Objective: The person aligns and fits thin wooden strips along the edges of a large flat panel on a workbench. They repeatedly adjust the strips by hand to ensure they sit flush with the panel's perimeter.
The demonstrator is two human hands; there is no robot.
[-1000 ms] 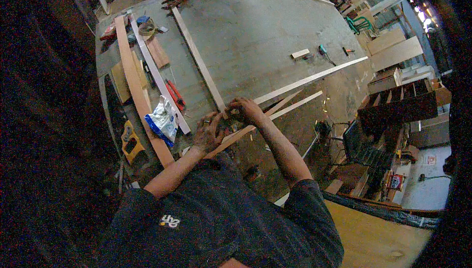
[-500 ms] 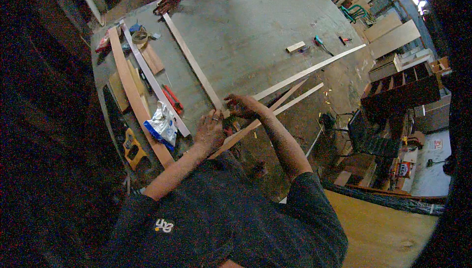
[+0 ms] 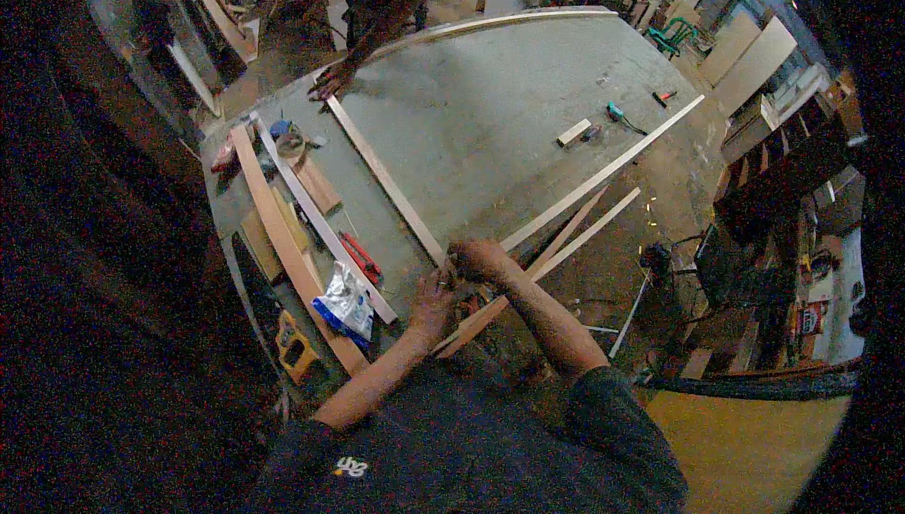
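Note:
My left hand is closed round the near end of a long pale wooden strip, at the table's front edge. Against its fingertips is my right hand, fingers curled down at the corner; whatever they pinch is hidden. From beside my right hand a second pale wooden strip runs out to the far right, forming a corner with the first. Across the table, another person's hand rests on the first strip's far end.
Left on the grey table lie wooden boards, a red tool, a silver-and-blue bag, a tape roll and a yellow-handled saw. Farther right are a small wood block and a teal-handled tool. Loose strips project past the front edge.
The view has tilted up, showing more of the other person. My right hand's fingers, more spread before, are now curled in at the corner. The wooden strips keep their layout.

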